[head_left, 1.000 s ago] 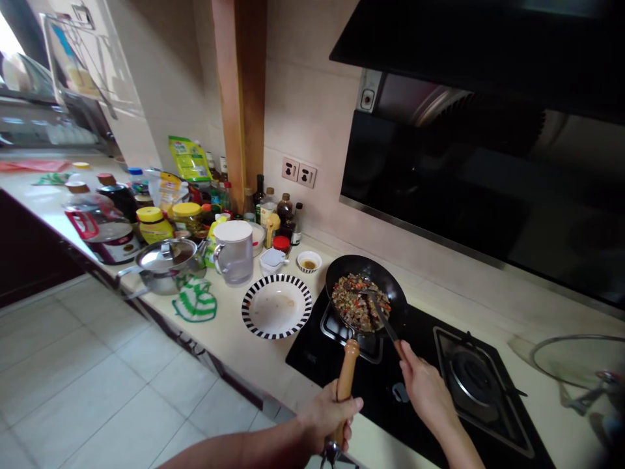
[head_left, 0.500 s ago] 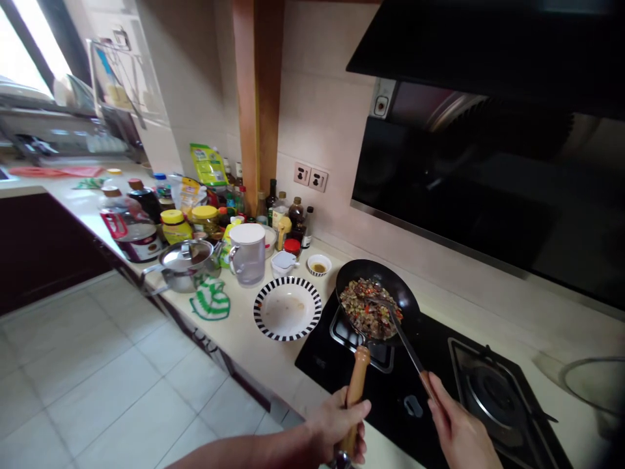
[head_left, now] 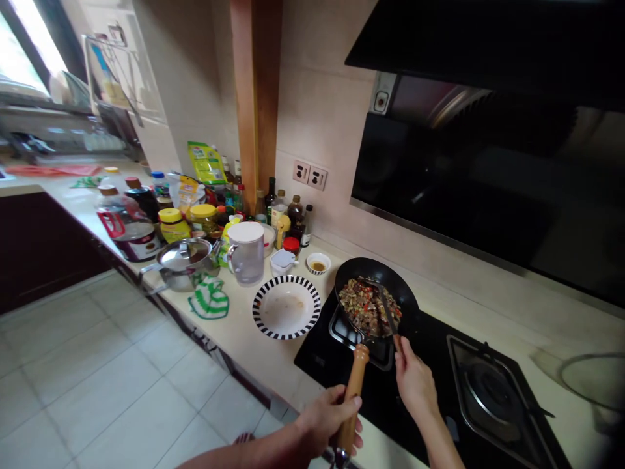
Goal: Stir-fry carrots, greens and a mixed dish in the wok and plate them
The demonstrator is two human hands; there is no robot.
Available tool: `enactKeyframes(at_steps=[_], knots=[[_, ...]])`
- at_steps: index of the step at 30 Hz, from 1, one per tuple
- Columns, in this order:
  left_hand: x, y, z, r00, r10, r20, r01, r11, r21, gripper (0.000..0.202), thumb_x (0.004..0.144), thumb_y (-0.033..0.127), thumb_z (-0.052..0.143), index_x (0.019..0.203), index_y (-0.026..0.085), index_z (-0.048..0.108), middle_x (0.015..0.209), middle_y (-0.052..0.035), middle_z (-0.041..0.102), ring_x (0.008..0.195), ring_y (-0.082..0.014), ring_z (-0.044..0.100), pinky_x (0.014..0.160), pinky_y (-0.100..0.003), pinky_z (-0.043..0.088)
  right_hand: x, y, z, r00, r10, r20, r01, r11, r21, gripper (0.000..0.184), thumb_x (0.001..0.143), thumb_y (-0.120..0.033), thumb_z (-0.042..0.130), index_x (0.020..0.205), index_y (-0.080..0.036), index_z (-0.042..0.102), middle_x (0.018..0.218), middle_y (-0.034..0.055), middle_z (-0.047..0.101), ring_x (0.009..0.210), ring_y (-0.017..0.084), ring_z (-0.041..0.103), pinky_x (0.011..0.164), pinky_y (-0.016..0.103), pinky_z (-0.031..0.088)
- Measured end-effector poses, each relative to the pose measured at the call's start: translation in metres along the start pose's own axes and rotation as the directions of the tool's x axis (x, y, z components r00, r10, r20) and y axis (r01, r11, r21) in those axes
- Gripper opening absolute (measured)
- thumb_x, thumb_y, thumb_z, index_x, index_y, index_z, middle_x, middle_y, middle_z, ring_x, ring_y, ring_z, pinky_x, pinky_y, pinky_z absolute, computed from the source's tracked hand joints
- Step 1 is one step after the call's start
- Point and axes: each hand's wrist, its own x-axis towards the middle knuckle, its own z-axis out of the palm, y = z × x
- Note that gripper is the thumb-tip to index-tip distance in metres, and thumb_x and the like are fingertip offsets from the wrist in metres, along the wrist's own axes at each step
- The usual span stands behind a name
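Observation:
A black wok (head_left: 405, 296) holding chopped dark food with red bits (head_left: 367, 308) sits on the left burner of the black hob (head_left: 430, 384). My left hand (head_left: 326, 417) is closed round the wok's wooden handle (head_left: 354, 384) at the counter edge. My right hand (head_left: 414, 384) grips a metal spatula (head_left: 385, 306) whose blade lies in the food.
A striped empty bowl (head_left: 286, 306) stands left of the hob. Behind it are a small sauce dish (head_left: 318, 263), a jug (head_left: 245, 253), a lidded steel pot (head_left: 183, 262), a green cloth (head_left: 211, 301), and several jars and bottles. A glass lid (head_left: 593, 381) lies far right.
My right hand slid forward toward the wok, pushing the spatula deeper into the food. The left hand kept its hold on the handle.

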Motion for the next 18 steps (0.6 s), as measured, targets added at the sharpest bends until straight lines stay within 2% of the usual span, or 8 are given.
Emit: enactKeyframes(at_steps=[4,8,10,12,14,15,18], knots=[[-0.003,0.004,-0.01,0.999,0.0,-0.052,-0.001,1.0,-0.004,0.062,0.049,0.064,0.075,0.081,0.02,0.047,0.069,0.0013,0.058,0.058,-0.0149,0.06,0.053,-0.027,0.045,0.006,-0.006,0.013,0.999,-0.018,0.029,0.018,1.0,0.006,0.046,0.094,-0.025,0.028,0.135,-0.012,0.044,0.102,0.0152,0.069,0.088,0.024,0.067,0.073,0.032,0.05],[-0.004,0.009,-0.025,0.996,0.007,-0.093,-0.017,0.995,-0.1,0.055,0.051,0.057,0.077,0.08,0.02,0.047,0.066,0.0036,0.056,0.053,-0.0124,0.055,0.051,-0.026,0.042,0.005,0.002,0.019,0.994,-0.075,0.082,0.072,0.997,0.037,0.049,0.093,-0.027,0.029,0.135,-0.006,0.041,0.101,0.0174,0.069,0.087,0.025,0.067,0.071,0.034,0.051],[-0.007,0.014,-0.035,0.994,-0.003,-0.107,-0.013,0.989,-0.15,0.049,0.059,0.054,0.072,0.083,0.02,0.046,0.065,0.0004,0.06,0.055,-0.0155,0.059,0.052,-0.027,0.042,0.004,0.005,0.012,0.997,-0.078,0.024,0.078,0.997,-0.005,0.052,0.093,-0.034,0.027,0.133,-0.006,0.044,0.098,0.0188,0.068,0.08,0.028,0.068,0.066,0.038,0.051],[-0.011,0.019,-0.047,0.988,0.005,-0.154,-0.034,0.982,-0.184,0.041,0.065,0.047,0.068,0.086,0.021,0.046,0.064,-0.0012,0.062,0.055,-0.0159,0.06,0.054,-0.027,0.042,0.004,0.002,-0.002,0.986,-0.107,-0.125,0.11,0.994,0.015,0.056,0.092,-0.044,0.028,0.131,-0.008,0.046,0.101,0.0191,0.066,0.076,0.028,0.068,0.061,0.039,0.052],[-0.017,0.023,-0.06,0.97,0.023,-0.242,-0.076,0.975,-0.211,0.036,0.066,0.041,0.067,0.086,0.022,0.045,0.057,0.0024,0.058,0.048,-0.0113,0.054,0.051,-0.023,0.037,0.009,-0.011,-0.021,0.95,-0.169,-0.261,0.21,0.968,0.14,0.06,0.088,-0.053,0.033,0.131,-0.012,0.045,0.105,0.0165,0.064,0.072,0.025,0.068,0.06,0.036,0.053],[-0.019,0.024,-0.066,0.957,0.03,-0.287,-0.097,0.971,-0.221,0.036,0.065,0.04,0.068,0.085,0.022,0.044,0.054,0.0049,0.055,0.044,-0.0087,0.048,0.049,-0.021,0.034,0.013,-0.023,-0.031,0.934,-0.207,-0.29,0.275,0.937,0.215,0.062,0.085,-0.056,0.038,0.131,-0.015,0.045,0.105,0.0143,0.064,0.069,0.022,0.068,0.06,0.034,0.053],[-0.03,0.026,-0.089,0.922,0.048,-0.385,-0.141,0.966,-0.217,0.047,0.058,0.049,0.074,0.082,0.023,0.042,0.047,0.0094,0.046,0.038,-0.0049,0.036,0.044,-0.019,0.023,0.039,-0.083,-0.051,0.91,-0.345,-0.229,0.406,0.85,0.335,0.061,0.08,-0.056,0.049,0.129,-0.02,0.046,0.1,0.0086,0.066,0.059,0.017,0.066,0.062,0.032,0.053]])
